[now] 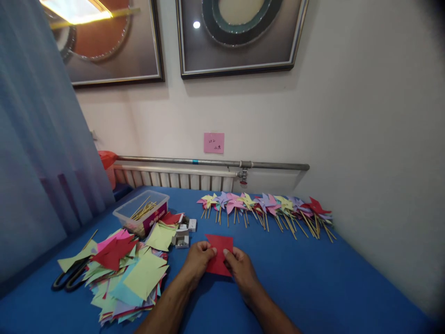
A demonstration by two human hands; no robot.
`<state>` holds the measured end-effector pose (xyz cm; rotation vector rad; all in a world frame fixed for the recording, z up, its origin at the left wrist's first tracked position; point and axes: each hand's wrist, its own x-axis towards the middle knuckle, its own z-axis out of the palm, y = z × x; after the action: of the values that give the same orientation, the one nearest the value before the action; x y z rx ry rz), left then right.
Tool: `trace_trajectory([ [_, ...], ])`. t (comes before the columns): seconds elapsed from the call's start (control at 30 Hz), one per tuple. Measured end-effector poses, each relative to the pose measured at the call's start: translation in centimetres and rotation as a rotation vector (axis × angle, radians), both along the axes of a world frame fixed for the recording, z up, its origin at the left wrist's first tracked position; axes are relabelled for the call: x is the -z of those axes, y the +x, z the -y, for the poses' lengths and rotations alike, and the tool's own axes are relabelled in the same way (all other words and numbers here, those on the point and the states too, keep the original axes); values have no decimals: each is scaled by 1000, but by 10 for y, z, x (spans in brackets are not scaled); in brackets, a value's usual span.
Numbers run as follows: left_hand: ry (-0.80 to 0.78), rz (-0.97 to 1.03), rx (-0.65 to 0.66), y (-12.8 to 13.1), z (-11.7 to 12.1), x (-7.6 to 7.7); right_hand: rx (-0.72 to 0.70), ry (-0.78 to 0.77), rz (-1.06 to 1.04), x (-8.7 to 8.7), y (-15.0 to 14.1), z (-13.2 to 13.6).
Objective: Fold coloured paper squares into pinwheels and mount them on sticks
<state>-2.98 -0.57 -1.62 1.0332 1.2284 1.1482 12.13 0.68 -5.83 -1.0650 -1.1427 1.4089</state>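
Note:
A square of red paper is held up just above the blue table, with both hands on it. My left hand pinches its left side, thumb on top. On the opposite side, my right hand grips the paper the same way, with the thumb near the middle. To the left lies a heap of cut paper pieces in yellow-green, blue, pink and red. Small white boxes with tiny metal bits inside stand just beyond my left hand.
Behind the heap, a clear plastic tub holds thin wooden sticks. Black-handled scissors lie at the far left. Finished paper pinwheels on sticks line the back right. A radiator and a metal pipe run along the wall.

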Motion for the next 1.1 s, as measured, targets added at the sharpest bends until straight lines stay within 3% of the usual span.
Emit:
trace_trajectory([
  [0.43, -5, 135, 5, 2, -2, 5, 61, -9, 7, 0, -6, 1],
  [0.77, 52, 13, -25, 4, -3, 8, 74, -12, 24, 5, -6, -1],
  [1.1, 54, 35, -9, 6, -1, 4, 126, -24, 16, 13, -9, -4],
])
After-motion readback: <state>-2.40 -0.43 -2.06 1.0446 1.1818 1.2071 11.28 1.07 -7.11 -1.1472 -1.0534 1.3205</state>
